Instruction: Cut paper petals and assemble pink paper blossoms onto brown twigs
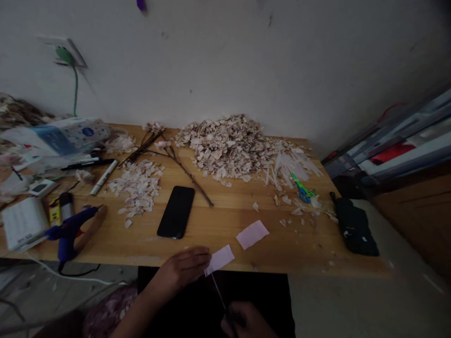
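Two sets of fingers are busy: the right fingers (242, 310) close around what look like scissors (219, 292), blade at the pink slip (222, 257) that the left fingers (198, 258) pinch by one end. Cutting looks barely begun, most of it whole; a second slip (252, 234), seemingly uncut, lies beyond on the tabletop (214, 225).

2 paper pieces (222, 257): pale pink | phone (176, 212): black | glue gun (72, 230): blue | scissors (303, 193): green, blue | tissue pack (86, 130): dotted
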Motion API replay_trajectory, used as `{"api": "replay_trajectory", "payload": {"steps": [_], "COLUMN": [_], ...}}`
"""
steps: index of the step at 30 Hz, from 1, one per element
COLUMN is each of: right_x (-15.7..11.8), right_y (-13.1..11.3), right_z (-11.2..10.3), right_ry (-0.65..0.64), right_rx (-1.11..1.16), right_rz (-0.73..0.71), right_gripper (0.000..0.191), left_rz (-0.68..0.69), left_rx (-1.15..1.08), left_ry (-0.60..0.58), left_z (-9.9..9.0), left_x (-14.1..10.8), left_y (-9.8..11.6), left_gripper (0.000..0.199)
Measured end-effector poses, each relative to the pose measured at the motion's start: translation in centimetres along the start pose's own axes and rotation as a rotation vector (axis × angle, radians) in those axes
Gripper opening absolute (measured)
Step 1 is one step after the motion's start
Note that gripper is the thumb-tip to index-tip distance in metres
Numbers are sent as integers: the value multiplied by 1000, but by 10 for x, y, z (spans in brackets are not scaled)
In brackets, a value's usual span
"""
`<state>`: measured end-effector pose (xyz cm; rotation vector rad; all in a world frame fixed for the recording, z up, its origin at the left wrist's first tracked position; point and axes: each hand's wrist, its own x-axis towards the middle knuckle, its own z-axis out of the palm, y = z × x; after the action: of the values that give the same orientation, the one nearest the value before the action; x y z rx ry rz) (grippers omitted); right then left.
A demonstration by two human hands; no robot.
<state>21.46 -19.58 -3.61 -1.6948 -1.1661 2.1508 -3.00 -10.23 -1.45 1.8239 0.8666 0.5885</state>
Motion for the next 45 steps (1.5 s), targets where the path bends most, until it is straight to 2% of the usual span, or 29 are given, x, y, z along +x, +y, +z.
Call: {"api": "replay_trajectory", "payload": {"steps": [10, 17, 26, 32, 39, 45], "right_x": [-3, -5, -7, -7, -5, -7], "right_y": [-7, -8, -8, -3, -2, -3], "right_z": [-1, 0, -6, -4, -5, -9], "right_ry": [-29, 10, 5, 49, 38, -19], "right_rx": [4, 5, -12, 0, -20, 5], "right_rz": [-27, 30, 24, 68, 48, -19], "right_gripper": [17, 15, 10, 16, 12, 11], "left_rz": [99, 161, 42, 170, 15, 108], "left_rx": [154, 190, 68, 185, 49, 142], "left_ry": [-2, -6, 1, 15, -24, 0], "left_z": [-2, -2, -2, -2, -1, -1], "left_x": [2, 2, 1, 2, 0, 2], "left_y": [4, 0, 4, -1, 1, 1], "left_gripper": [39, 41, 38, 42, 37, 41]}}
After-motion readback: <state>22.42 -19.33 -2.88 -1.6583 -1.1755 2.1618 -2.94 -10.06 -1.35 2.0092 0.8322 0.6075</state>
